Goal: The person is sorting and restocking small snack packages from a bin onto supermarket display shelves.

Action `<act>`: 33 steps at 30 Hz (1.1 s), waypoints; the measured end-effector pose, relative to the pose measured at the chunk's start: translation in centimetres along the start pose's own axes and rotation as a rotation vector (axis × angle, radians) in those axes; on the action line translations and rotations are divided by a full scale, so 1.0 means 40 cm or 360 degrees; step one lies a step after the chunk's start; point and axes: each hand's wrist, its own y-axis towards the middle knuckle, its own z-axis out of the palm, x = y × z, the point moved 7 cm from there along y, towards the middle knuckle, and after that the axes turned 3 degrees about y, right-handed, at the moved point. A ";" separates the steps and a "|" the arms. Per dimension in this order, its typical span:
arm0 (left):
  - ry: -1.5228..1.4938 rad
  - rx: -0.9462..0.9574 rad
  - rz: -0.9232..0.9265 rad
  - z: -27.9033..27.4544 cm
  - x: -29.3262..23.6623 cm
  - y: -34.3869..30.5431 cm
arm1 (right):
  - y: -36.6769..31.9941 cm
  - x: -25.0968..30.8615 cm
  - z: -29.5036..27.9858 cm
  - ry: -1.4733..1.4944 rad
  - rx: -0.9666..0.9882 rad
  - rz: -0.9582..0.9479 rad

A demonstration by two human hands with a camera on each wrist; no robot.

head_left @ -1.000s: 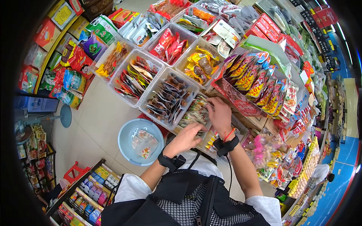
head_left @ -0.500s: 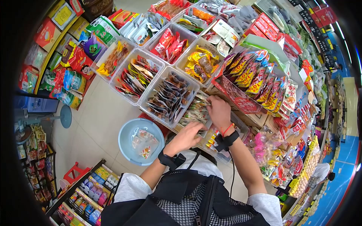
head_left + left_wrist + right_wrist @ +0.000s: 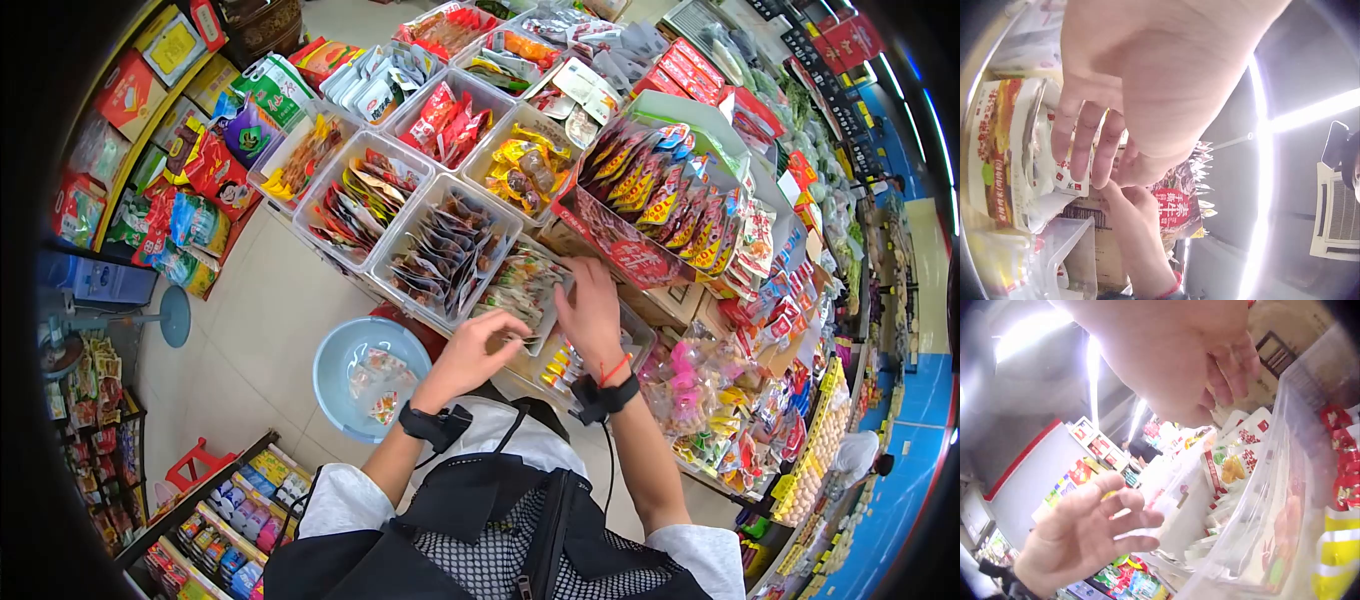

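Observation:
A clear tub of small white snack packets [image 3: 520,283] sits in front of me, its packets standing in a row. My left hand [image 3: 472,352] hovers at the tub's near-left corner, fingers spread and slightly bent, with nothing seen in them. Over the tub's right side is my right hand [image 3: 592,312], a red string at its wrist. In the right wrist view, the fingers of the right hand [image 3: 1172,362] hang loosely above the white packets [image 3: 1235,456]. A pale blue basin [image 3: 330,400] holding a few similar packets stands to the left, below the tubs.
To the left of the packet tub is a tub of dark snack packets [image 3: 445,255]. An open carton of red and yellow packets [image 3: 650,200] stands at right. Nearer me is a clear tub with yellow-wrapped items [image 3: 562,370]. Bagged snacks [image 3: 690,400] lie at right.
My left hand has drawn back slightly to the left, its fingers spreading. The right hand has shifted a little right and toward me. The tubs have shifted slightly in view.

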 end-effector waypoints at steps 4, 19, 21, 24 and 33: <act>-0.0133 -0.0151 -0.0244 -0.046 0.042 -0.086 | -0.129 0.001 -0.108 0.0302 -0.0032 0.0090; 0.1061 0.0428 -0.0528 -0.072 0.490 -0.485 | -0.851 -0.069 -0.216 0.0831 0.0259 0.0806; 0.1213 0.0770 -0.0876 -0.096 0.597 -0.520 | -0.932 -0.096 -0.193 0.0819 0.0460 0.0811; 0.1528 0.0991 -0.1038 -0.127 0.617 -0.553 | -1.009 -0.075 -0.200 0.0895 0.0488 0.0765; 0.1607 0.0871 -0.1066 -0.200 0.535 -0.633 | -1.198 -0.167 -0.185 0.0790 0.0731 0.1115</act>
